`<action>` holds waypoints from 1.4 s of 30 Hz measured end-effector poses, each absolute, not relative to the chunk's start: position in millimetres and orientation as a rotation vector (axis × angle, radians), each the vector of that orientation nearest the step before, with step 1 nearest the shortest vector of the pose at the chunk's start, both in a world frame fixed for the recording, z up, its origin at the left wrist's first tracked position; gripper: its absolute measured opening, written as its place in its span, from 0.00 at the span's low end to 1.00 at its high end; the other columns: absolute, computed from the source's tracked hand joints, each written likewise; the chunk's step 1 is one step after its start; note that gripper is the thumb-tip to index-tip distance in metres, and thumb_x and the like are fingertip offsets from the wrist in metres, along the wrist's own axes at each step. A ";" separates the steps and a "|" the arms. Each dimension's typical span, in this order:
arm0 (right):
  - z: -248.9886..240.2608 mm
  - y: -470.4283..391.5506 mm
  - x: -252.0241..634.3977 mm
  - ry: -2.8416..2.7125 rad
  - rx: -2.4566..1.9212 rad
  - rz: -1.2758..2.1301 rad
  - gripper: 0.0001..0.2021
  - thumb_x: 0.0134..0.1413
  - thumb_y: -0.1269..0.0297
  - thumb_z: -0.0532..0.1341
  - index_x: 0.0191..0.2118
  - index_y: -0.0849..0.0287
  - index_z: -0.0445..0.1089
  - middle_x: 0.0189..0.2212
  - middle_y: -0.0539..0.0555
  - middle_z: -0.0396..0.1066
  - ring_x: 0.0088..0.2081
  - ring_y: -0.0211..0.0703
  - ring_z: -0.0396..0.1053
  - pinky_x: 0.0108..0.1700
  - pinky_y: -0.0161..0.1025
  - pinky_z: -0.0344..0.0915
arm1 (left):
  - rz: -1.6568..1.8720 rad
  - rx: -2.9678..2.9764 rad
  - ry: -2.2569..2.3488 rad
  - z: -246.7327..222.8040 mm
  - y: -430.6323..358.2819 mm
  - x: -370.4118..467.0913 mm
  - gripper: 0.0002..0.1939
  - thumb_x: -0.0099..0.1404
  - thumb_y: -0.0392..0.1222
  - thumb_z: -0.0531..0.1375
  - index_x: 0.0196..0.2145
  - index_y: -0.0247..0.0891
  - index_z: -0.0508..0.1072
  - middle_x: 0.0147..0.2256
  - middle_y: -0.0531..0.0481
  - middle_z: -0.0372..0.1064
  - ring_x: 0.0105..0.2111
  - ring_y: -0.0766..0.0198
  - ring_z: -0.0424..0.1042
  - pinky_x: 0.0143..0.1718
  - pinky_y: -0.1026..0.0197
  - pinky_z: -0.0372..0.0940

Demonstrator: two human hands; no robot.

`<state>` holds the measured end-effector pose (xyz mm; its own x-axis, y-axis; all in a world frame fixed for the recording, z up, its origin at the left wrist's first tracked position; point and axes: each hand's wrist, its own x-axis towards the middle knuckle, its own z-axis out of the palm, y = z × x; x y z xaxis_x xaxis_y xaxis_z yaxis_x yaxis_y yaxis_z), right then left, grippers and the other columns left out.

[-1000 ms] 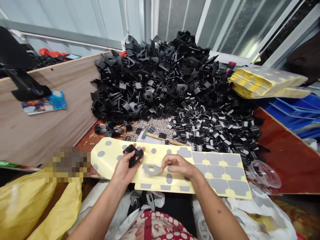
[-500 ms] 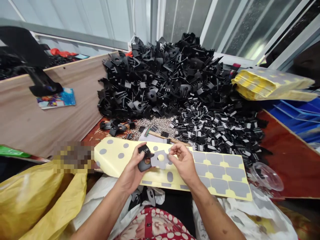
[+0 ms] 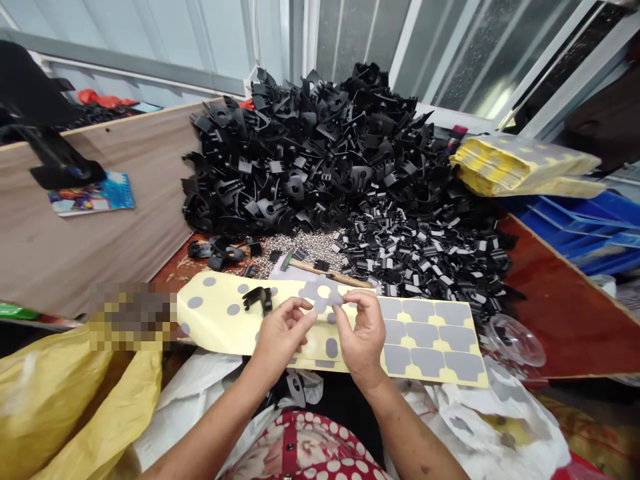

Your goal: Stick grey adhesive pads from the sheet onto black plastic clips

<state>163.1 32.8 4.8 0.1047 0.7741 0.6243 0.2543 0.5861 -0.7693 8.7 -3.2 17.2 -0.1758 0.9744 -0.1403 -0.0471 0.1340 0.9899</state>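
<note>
A grey sticker (image 3: 320,306) with a round hole is stretched between my two hands above a yellow backing sheet (image 3: 290,285). My left hand (image 3: 286,328) pinches it by the lower left edge, thumb and fingers together. At its right edge, my right hand (image 3: 362,329) grips it between thumb and forefinger. A black plastic clip part (image 3: 259,301) lies on the sheet, just left of my left hand and apart from it. Rows of grey stickers (image 3: 421,336) cover the sheet's right end, and grey dots mark its left part.
Behind the sheet lies a hammer (image 3: 327,272) with a wooden handle. Beyond are small metal bits (image 3: 320,245), a tall heap of black plastic parts (image 3: 310,153) and smaller black pieces (image 3: 415,250). Yellow sheets (image 3: 525,163) are stacked at right; a clear plastic bowl (image 3: 517,340) stands below.
My left hand has let go of the black clip part, which now lies on the sheet, and has taken the sticker's left edge. My right hand still holds the sticker.
</note>
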 end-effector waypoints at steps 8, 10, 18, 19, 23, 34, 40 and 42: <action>8.3 25.7 164.9 -1.679 -0.867 0.183 0.13 0.62 0.78 0.60 0.47 0.52 0.68 0.39 0.53 0.69 0.42 0.46 0.72 0.44 0.44 0.72 | 1.233 0.578 1.024 15.6 1.6 17.3 0.16 0.54 0.49 0.71 0.32 0.37 0.71 0.22 0.58 0.66 0.16 0.74 0.61 0.15 0.72 0.53; 8.0 25.3 164.8 -1.663 -0.871 0.216 0.13 0.62 0.78 0.60 0.46 0.52 0.68 0.38 0.53 0.69 0.41 0.46 0.72 0.43 0.44 0.72 | 1.232 0.591 1.032 15.8 -0.9 17.7 0.16 0.55 0.48 0.70 0.34 0.38 0.71 0.22 0.58 0.66 0.16 0.73 0.63 0.15 0.72 0.53; 8.7 24.6 165.4 -1.654 -0.881 0.265 0.11 0.62 0.78 0.61 0.44 0.53 0.69 0.38 0.52 0.70 0.41 0.45 0.72 0.44 0.44 0.72 | 1.275 0.542 1.035 10.1 0.4 23.7 0.18 0.54 0.50 0.72 0.31 0.38 0.69 0.20 0.60 0.62 0.14 0.75 0.60 0.14 0.73 0.50; 8.9 24.6 165.9 -1.664 -0.876 0.254 0.11 0.62 0.78 0.60 0.44 0.53 0.69 0.37 0.52 0.70 0.41 0.45 0.72 0.43 0.43 0.72 | 1.270 0.526 1.023 9.0 0.9 23.7 0.18 0.54 0.50 0.72 0.30 0.37 0.69 0.20 0.60 0.63 0.15 0.75 0.60 0.13 0.73 0.50; 6.9 23.9 167.0 -1.689 -0.870 0.233 0.11 0.62 0.77 0.60 0.44 0.53 0.69 0.36 0.52 0.70 0.40 0.45 0.73 0.42 0.43 0.72 | 1.255 0.500 1.002 7.4 1.6 22.9 0.16 0.53 0.47 0.72 0.29 0.37 0.69 0.20 0.60 0.63 0.14 0.76 0.58 0.13 0.72 0.48; 3.9 38.1 197.7 -1.689 -0.958 0.249 0.11 0.61 0.78 0.59 0.43 0.53 0.69 0.37 0.53 0.69 0.40 0.45 0.70 0.43 0.44 0.70 | 0.912 0.977 1.363 8.1 6.4 -8.0 0.10 0.56 0.49 0.61 0.26 0.41 0.67 0.18 0.57 0.58 0.15 0.69 0.54 0.17 0.65 0.48; -15.1 39.5 195.8 -1.542 -1.019 0.488 0.06 0.59 0.73 0.62 0.40 0.55 0.69 0.37 0.52 0.68 0.41 0.45 0.69 0.46 0.44 0.69 | 0.622 1.492 1.739 -9.0 17.0 0.5 0.14 0.52 0.37 0.64 0.18 0.42 0.62 0.20 0.50 0.65 0.31 0.52 0.71 0.36 0.57 0.59; -25.5 40.5 194.4 -1.500 -1.010 0.530 0.04 0.60 0.71 0.63 0.39 0.55 0.69 0.37 0.52 0.68 0.42 0.45 0.69 0.47 0.44 0.68 | 0.586 1.547 1.811 -11.1 18.0 3.1 0.11 0.54 0.37 0.65 0.22 0.43 0.64 0.21 0.50 0.66 0.32 0.49 0.73 0.39 0.55 0.59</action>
<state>194.4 40.5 -25.5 0.0673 0.8261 0.5595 0.2908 0.5202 -0.8030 3.1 18.0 -11.1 -0.0671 0.9771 -0.2020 0.6732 0.1937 0.7137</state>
